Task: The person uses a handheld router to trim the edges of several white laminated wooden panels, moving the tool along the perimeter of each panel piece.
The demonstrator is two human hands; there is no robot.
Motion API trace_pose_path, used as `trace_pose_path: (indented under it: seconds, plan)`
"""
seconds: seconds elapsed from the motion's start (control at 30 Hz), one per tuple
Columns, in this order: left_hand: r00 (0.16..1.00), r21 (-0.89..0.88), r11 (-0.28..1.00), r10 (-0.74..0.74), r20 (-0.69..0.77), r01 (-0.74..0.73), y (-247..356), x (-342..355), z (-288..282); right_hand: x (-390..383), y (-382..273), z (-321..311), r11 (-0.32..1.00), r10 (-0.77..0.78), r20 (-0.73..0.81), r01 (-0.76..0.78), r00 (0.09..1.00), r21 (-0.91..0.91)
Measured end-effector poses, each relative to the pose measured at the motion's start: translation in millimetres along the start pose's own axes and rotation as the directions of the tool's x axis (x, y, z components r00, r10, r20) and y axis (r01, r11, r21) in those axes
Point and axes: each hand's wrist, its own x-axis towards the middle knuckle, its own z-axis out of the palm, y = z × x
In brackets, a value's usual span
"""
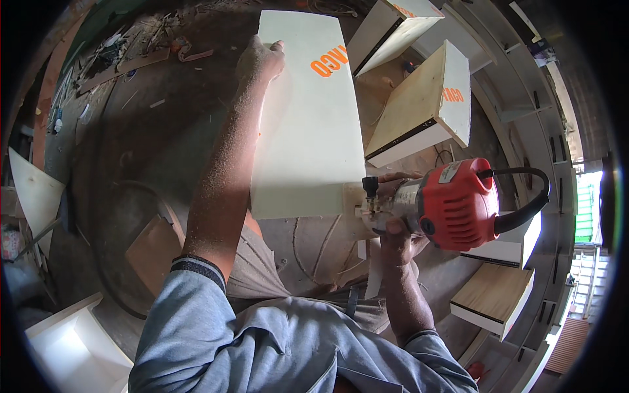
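Note:
A long white panel (304, 131) with orange printing stretches away in front of me. My left hand (261, 60) grips its left edge near the far end, fingers closed over the rim. Fine sawdust coats that forearm. At the panel's near right corner, my right hand (397, 241) is wrapped around the metal body of a red trim router (458, 204). The router lies sideways, its base against the panel's right edge and its black cord looping off to the right. Its bit is hidden from me.
Drawer boxes with black slides, one upright (419, 98) and another (393, 29) behind it, stand beyond the router. A wood-topped drawer (493, 295) sits at the lower right, before a long white cabinet frame (550, 164). Scraps and a white open box (78, 347) lie left.

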Motion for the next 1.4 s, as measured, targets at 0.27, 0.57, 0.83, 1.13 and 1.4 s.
trace_pose_path:
  seconds: [0.27, 0.57, 0.83, 1.13, 1.4]
  plan:
    - [0.999, 0.115, 0.993, 0.012, 0.033, -0.016, 0.5, 0.9, 1.3, 18.5, 11.8, 0.5, 0.987, -0.157, -0.042, 0.155, 0.987, -0.042]
    - [0.997, 0.146, 0.987, 0.075, -0.007, -0.073, 1.6, -7.9, 0.5, 66.1, 23.7, 17.8, 0.936, -0.314, -0.159, 0.333, 0.936, 0.111]
    - [0.992, 0.103, 0.987, 0.12, 0.026, -0.122, 3.8, -12.0, -2.9, 119.2, 36.3, 23.6, 0.902, -0.428, -0.268, 0.391, 0.863, -0.181]
    - [0.992, 0.105, 0.986, 0.124, 0.031, -0.127, 2.0, -11.7, -1.0, 170.7, 38.7, 37.5, 0.909, -0.415, -0.226, 0.392, 0.881, -0.142]
    - [0.99, 0.087, 0.986, 0.143, 0.009, -0.143, 2.2, -16.9, -4.5, 207.9, 38.5, 58.7, 0.84, -0.543, -0.259, 0.518, 0.799, -0.164]
